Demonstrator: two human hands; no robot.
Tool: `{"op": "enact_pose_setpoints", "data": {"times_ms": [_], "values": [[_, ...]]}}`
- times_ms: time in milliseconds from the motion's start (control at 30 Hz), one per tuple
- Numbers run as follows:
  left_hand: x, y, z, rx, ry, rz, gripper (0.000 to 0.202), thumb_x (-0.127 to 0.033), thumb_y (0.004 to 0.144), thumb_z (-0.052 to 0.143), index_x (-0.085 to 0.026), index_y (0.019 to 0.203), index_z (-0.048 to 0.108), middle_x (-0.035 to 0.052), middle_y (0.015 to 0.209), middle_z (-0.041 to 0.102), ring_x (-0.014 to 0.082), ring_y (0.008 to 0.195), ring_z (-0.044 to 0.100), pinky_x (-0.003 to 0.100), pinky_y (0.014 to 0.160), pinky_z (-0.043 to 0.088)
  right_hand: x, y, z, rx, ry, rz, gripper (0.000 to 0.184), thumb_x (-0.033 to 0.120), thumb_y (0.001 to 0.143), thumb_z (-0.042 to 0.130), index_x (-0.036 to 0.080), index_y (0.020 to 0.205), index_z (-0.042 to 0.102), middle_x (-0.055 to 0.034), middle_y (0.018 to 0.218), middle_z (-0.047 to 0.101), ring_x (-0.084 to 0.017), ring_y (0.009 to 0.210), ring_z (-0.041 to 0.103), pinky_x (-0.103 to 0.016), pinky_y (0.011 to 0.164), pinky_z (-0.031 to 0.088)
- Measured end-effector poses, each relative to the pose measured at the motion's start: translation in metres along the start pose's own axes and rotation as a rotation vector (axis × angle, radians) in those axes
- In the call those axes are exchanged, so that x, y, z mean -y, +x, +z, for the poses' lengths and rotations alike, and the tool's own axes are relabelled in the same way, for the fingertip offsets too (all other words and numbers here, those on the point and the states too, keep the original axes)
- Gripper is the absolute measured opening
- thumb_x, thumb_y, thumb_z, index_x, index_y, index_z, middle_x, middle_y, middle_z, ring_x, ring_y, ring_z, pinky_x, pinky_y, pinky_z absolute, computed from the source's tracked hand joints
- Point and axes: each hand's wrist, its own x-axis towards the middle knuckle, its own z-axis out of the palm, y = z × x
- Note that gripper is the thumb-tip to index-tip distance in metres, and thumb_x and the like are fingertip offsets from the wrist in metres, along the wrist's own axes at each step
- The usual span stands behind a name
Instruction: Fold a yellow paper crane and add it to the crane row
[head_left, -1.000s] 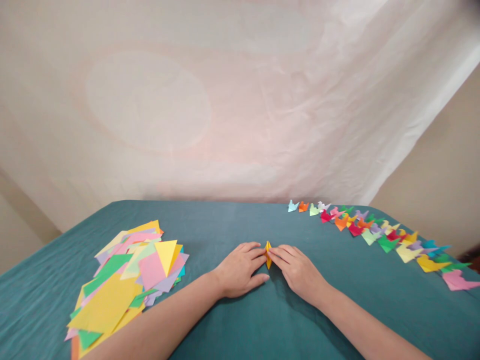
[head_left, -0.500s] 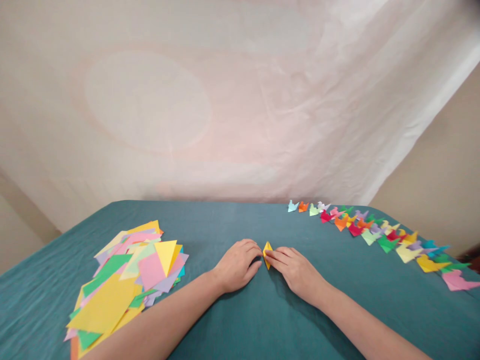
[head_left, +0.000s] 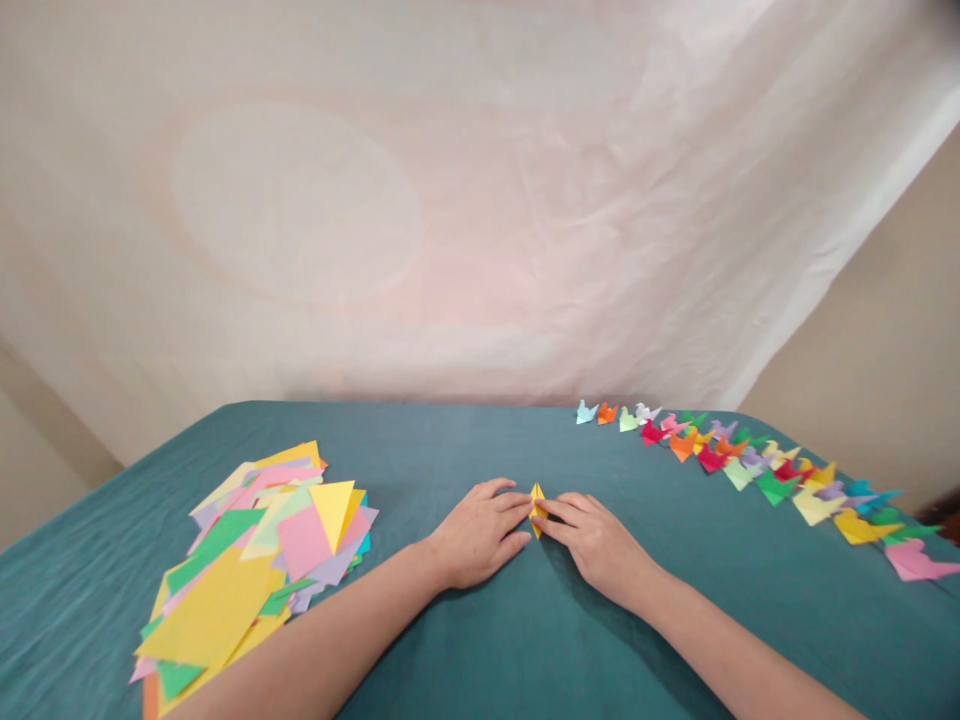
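Observation:
A small yellow folded paper [head_left: 537,493], a narrow diamond with a slit at its top point, lies on the table between my hands. My left hand [head_left: 480,530] rests to its left, fingers spread, one fingertip at the paper's left edge and the thumb apart below. From the right, my right hand [head_left: 592,540] presses its fingertips onto the paper, holding it against the cloth. Those fingertips cover part of the folds.
A loose heap of coloured paper sheets [head_left: 202,610] lies at the left, beside my left forearm. Several folded paper birds [head_left: 776,487] stand in rows along the right side. A dark green cloth [head_left: 465,660] covers the table; a pale sheet [head_left: 480,250] hangs behind it.
The fingers of my left hand have spread and moved slightly right, to the paper's edge. My right fingertips have parted a little on the paper, which has shifted very slightly right.

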Motion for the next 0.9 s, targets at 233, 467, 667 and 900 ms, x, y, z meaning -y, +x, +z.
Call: {"op": "enact_pose_setpoints", "data": {"times_ms": [233, 467, 667, 900], "values": [[0.001, 0.000, 0.002, 0.002, -0.003, 0.002, 0.037, -0.036, 0.093, 0.037, -0.020, 0.124, 0.049, 0.0049, 0.126, 0.053, 0.0223, 0.123, 0.038, 0.040, 0.105, 0.028, 0.001, -0.001, -0.002, 0.023, 0.042, 0.036, 0.035, 0.010, 0.089, 0.043, 0.021, 0.117, 0.059, -0.0068, 0.122, 0.058, -0.021, 0.103, 0.049, -0.039, 0.086, 0.043], [0.003, -0.002, 0.005, 0.015, 0.034, -0.031, 0.040, -0.039, 0.094, 0.033, -0.022, 0.128, 0.045, 0.0051, 0.131, 0.048, 0.0232, 0.125, 0.035, 0.041, 0.105, 0.028, 0.003, 0.000, -0.007, 0.053, 0.071, 0.060, 0.042, 0.007, 0.088, 0.040, 0.026, 0.122, 0.056, -0.0040, 0.124, 0.057, -0.021, 0.103, 0.049, -0.039, 0.086, 0.042], [0.002, 0.000, 0.004, 0.028, 0.069, -0.044, 0.041, -0.041, 0.094, 0.035, -0.023, 0.130, 0.043, 0.0052, 0.131, 0.048, 0.0246, 0.126, 0.033, 0.042, 0.105, 0.028, 0.003, 0.000, -0.007, 0.069, 0.066, 0.069, 0.040, 0.008, 0.087, 0.041, 0.026, 0.120, 0.057, -0.0037, 0.125, 0.057, -0.020, 0.104, 0.048, -0.038, 0.087, 0.041], [0.001, 0.000, 0.005, 0.032, 0.078, -0.068, 0.040, -0.039, 0.094, 0.034, -0.022, 0.130, 0.042, 0.0072, 0.132, 0.045, 0.0249, 0.127, 0.032, 0.045, 0.105, 0.028, 0.004, 0.001, -0.010, 0.079, 0.049, 0.066, 0.044, 0.007, 0.086, 0.041, 0.026, 0.123, 0.054, -0.0047, 0.124, 0.057, -0.020, 0.105, 0.048, -0.037, 0.087, 0.041]]}}
